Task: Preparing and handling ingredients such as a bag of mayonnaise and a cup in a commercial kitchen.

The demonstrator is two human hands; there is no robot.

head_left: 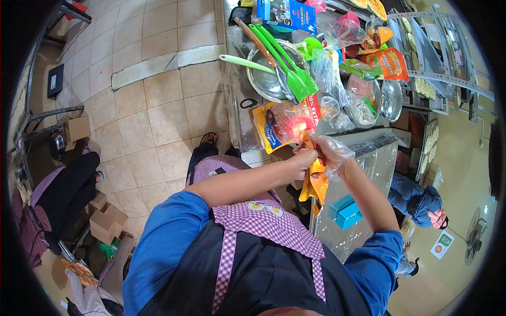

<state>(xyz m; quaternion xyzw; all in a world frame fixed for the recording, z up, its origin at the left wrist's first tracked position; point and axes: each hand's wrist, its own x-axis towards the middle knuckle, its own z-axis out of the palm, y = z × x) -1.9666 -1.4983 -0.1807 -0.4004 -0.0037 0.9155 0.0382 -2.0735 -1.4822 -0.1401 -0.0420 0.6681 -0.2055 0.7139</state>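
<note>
Both hands are clenched around a twisted orange and yellow flexible pouch (317, 177), whose crumpled end hangs below them. My left hand (303, 162) is bare and grips its upper middle. Around the same part closes my right hand (330, 152), in a loose clear plastic glove. The pouch's upper end is over a clear plastic bag with pink and white showing in it (294, 122); whether they touch I cannot tell. Under that bag, at the table's edge, lies a yellow, blue and red mayonnaise pouch (269, 136). A small black ring-shaped object (248, 103) is nearby.
Beyond my hands, a metal bowl (259, 85) holds green spatulas (300, 83) and other utensils on the metal table (239, 130). Plastic bags, packets and metal bowls crowd its right. A blue box (346, 212) sits on the lower surface. Other people are at left and right.
</note>
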